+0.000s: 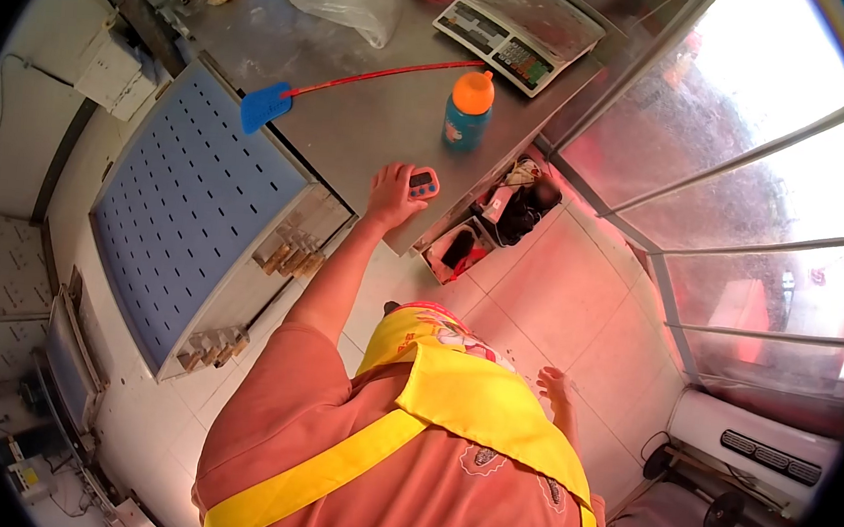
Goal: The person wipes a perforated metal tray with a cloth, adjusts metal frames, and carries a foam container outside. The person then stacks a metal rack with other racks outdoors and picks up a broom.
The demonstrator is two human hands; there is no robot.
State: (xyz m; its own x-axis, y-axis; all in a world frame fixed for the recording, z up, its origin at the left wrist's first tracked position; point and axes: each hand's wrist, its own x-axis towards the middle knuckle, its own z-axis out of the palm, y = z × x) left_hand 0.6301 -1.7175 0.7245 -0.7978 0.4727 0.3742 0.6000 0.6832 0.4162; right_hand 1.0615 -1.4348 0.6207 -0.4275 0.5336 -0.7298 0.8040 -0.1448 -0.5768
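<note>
The orange push-button device (425, 184), with a dark screen and blue buttons, is in the left grip (391, 199) in the head view, at the near corner of the steel tabletop (353, 134). That grip is partly closed on the device's left end, thumb along the lower edge and fingers at the upper one; whether the device also touches the metal cannot be told. The left arm reaches forward, elbow slightly bent, back of the hand upward. The right grip (555, 384) is released, its fingers loosely curled, and hangs low over the tiled floor (589, 277) beside the yellow apron (481, 397). Near the device stands a teal bottle (464, 126) with an orange cap; beyond lie a blue-headed flyswatter (266, 108) and a digital scale (478, 30).
</note>
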